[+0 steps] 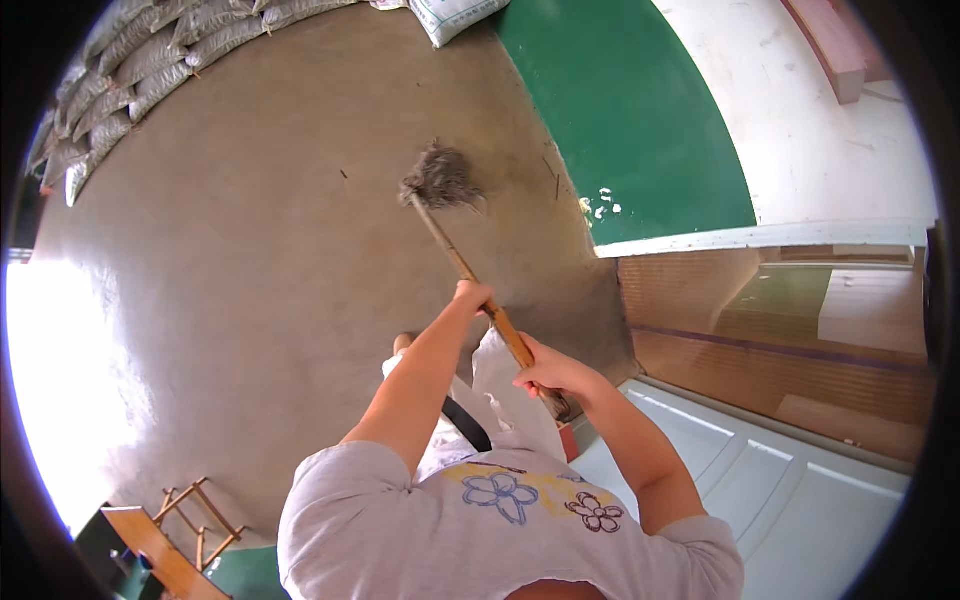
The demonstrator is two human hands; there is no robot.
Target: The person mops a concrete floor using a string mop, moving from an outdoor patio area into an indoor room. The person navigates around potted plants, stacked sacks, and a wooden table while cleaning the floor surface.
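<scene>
Mopping with this grip looks pretty solid to me. The right hand (552, 370) has its fingers closed snugly round the wooden handle (512, 340) near its top end, and the left hand (474, 294) is wrapped round it further down, no gap showing in either grip. So 2 hands, 1 stick, decent spread: I'd let the right act as the pivot and the left do the steering. The handle slants off ahead to the grey mop head (442, 178), which seems to be down on the bare floor (280, 250). IMO overlapping arcs with light, even pressure beat jabbing. Just right of it are thin dark strips (557, 186), worth dragging away from the green wall (620, 110). Way out, don't slop water onto the stacked sacks (155, 60).
</scene>
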